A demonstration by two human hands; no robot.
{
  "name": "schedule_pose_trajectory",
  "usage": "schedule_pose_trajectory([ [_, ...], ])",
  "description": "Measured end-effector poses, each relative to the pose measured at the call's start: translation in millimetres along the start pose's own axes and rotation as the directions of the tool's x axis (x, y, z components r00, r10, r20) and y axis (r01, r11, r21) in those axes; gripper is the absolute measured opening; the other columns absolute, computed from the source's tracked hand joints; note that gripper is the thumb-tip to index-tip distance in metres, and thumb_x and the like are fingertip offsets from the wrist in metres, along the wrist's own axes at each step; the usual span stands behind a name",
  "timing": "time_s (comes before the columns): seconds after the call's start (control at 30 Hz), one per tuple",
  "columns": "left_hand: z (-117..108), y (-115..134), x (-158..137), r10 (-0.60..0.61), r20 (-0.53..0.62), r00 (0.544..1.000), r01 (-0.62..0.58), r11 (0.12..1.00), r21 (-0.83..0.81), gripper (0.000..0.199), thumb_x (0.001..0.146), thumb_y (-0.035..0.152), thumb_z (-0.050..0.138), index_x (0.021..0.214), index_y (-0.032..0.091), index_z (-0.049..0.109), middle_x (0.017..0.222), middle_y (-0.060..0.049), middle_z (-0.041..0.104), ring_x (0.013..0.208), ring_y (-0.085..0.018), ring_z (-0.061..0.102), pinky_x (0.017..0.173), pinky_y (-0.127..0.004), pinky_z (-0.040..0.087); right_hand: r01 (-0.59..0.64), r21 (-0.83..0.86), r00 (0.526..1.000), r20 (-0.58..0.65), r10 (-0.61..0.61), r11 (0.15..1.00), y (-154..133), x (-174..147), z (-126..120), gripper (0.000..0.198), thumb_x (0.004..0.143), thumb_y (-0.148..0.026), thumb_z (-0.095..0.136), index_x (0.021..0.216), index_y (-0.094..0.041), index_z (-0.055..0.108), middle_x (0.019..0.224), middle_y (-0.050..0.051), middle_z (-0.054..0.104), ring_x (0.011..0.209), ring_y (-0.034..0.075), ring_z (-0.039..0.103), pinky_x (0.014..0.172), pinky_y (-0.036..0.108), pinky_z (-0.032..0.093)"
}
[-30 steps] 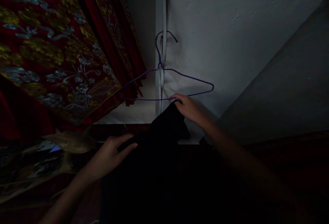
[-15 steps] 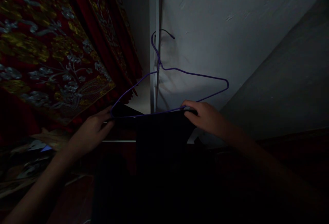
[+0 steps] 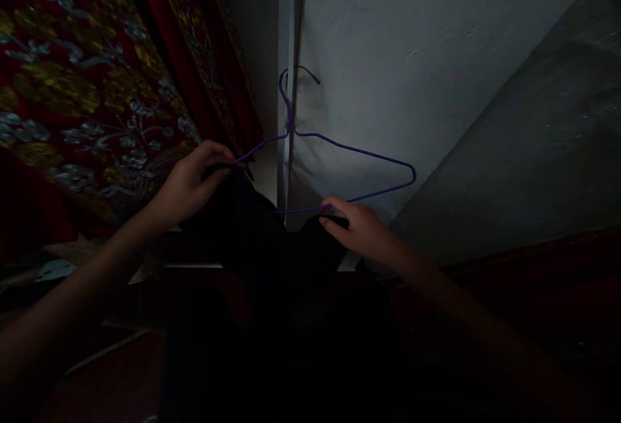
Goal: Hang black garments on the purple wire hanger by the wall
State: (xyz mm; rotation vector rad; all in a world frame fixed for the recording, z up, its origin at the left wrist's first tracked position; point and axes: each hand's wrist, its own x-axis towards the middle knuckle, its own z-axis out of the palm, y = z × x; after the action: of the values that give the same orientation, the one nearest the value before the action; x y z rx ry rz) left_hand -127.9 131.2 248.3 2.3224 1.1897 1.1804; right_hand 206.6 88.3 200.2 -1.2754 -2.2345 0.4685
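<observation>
A purple clothes hanger (image 3: pixel 365 152) hangs by its hook at the edge of a pale upright panel. Over its left shoulder, my left hand (image 3: pixel 194 177) pinches a dark garment (image 3: pixel 272 255), drawn up so that the hanger's left end is covered. At the bottom bar, my right hand (image 3: pixel 356 226) is closed on another part of the same dark cloth, its fingertips touching the bar. The hanger's right end sticks out bare. Most of the garment fades into deep shadow, so its shape cannot be made out.
A red cloth (image 3: pixel 97 86) with gold and silver decoration hangs at the left. Behind the hanger stands a pale wall (image 3: pixel 412 41). Low at the left lie papers or similar flat items (image 3: pixel 58 269), only dimly lit.
My left hand has moved up from the hanger's lower left corner to its left shoulder, bringing the dark cloth over that end. My right hand stays by the bottom bar, slightly shifted left.
</observation>
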Motion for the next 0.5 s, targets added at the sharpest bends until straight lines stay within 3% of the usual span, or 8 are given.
schedule_pose_trajectory([
  [0.1, -2, -12, 5, -0.023, 0.075, 0.997, 0.028, 0.997, -0.069, 0.037, 0.093, 0.037, 0.059, 0.125, 0.02, 0.065, 0.117, -0.008, 0.075, 0.111, -0.028, 0.069, 0.104, -0.042, 0.051, 0.014, 0.062, 0.988, -0.155, -0.004, 0.998, 17, -11, -19, 0.05, 0.087, -0.03, 0.065, 0.135, -0.023, 0.052, 0.074, -0.002, 0.065, 0.065, 0.017, 0.062, 0.065, 0.028, 0.046],
  [0.2, -7, -16, 2, -0.087, 0.081, 0.993, 0.088, 0.996, -0.003, 0.034, 0.093, 0.043, 0.058, 0.116, 0.023, 0.073, 0.117, -0.006, 0.076, 0.109, -0.03, 0.068, 0.103, -0.043, 0.051, 0.011, 0.136, 0.902, -0.428, 0.049, 0.991, 38, -15, -48, 0.071, 0.081, -0.03, 0.073, 0.146, -0.022, 0.045, 0.073, -0.002, 0.064, 0.067, 0.019, 0.064, 0.066, 0.031, 0.05],
  [0.27, -8, -15, 2, -0.087, 0.05, 0.995, 0.085, 0.995, 0.042, 0.033, 0.092, 0.044, 0.058, 0.114, 0.024, 0.074, 0.114, -0.005, 0.075, 0.107, -0.029, 0.068, 0.102, -0.042, 0.051, -0.017, 0.188, 0.853, -0.51, 0.112, 0.982, 49, -10, -69, 0.067, 0.078, -0.034, 0.077, 0.14, -0.021, 0.054, 0.077, 0.002, 0.068, 0.072, 0.022, 0.066, 0.067, 0.034, 0.053],
  [0.3, -8, -15, 3, -0.068, 0.022, 0.997, 0.066, 0.995, 0.077, 0.032, 0.092, 0.043, 0.057, 0.112, 0.024, 0.074, 0.113, -0.005, 0.074, 0.107, -0.028, 0.067, 0.102, -0.042, 0.051, -0.035, 0.217, 0.854, -0.5, 0.142, 0.976, 52, -6, -78, 0.057, 0.077, -0.038, 0.079, 0.129, -0.021, 0.062, 0.079, 0.003, 0.07, 0.073, 0.022, 0.068, 0.067, 0.035, 0.054],
  [0.37, -8, -16, 6, -0.005, -0.065, 0.998, 0.017, 0.985, 0.175, 0.029, 0.093, 0.041, 0.056, 0.107, 0.023, 0.074, 0.113, -0.006, 0.071, 0.111, -0.027, 0.064, 0.106, -0.042, 0.048, -0.083, 0.293, 0.908, -0.371, 0.194, 0.952, 54, 1, -94, 0.037, 0.075, -0.048, 0.08, 0.1, -0.021, 0.074, 0.079, 0.006, 0.073, 0.074, 0.024, 0.069, 0.066, 0.036, 0.056],
  [0.43, -9, -21, 8, 0.043, -0.176, 0.983, 0.007, 0.963, 0.27, 0.028, 0.093, 0.041, 0.057, 0.105, 0.021, 0.072, 0.115, -0.007, 0.067, 0.116, -0.027, 0.059, 0.109, -0.043, 0.044, -0.148, 0.38, 0.962, -0.159, 0.222, 0.913, 49, 7, -102, 0.037, 0.073, -0.057, 0.079, 0.079, -0.021, 0.074, 0.075, 0.007, 0.073, 0.073, 0.025, 0.07, 0.065, 0.037, 0.057],
  [0.5, -10, -29, 10, -0.007, -0.259, 0.966, 0.076, 0.963, 0.259, 0.032, 0.093, 0.046, 0.059, 0.109, 0.02, 0.068, 0.117, -0.007, 0.065, 0.115, -0.025, 0.059, 0.106, -0.043, 0.046, -0.194, 0.414, 0.972, -0.043, 0.232, 0.89, 40, 10, -102, 0.045, 0.076, -0.065, 0.074, 0.076, -0.02, 0.073, 0.072, 0.007, 0.072, 0.071, 0.025, 0.07, 0.063, 0.037, 0.058],
])
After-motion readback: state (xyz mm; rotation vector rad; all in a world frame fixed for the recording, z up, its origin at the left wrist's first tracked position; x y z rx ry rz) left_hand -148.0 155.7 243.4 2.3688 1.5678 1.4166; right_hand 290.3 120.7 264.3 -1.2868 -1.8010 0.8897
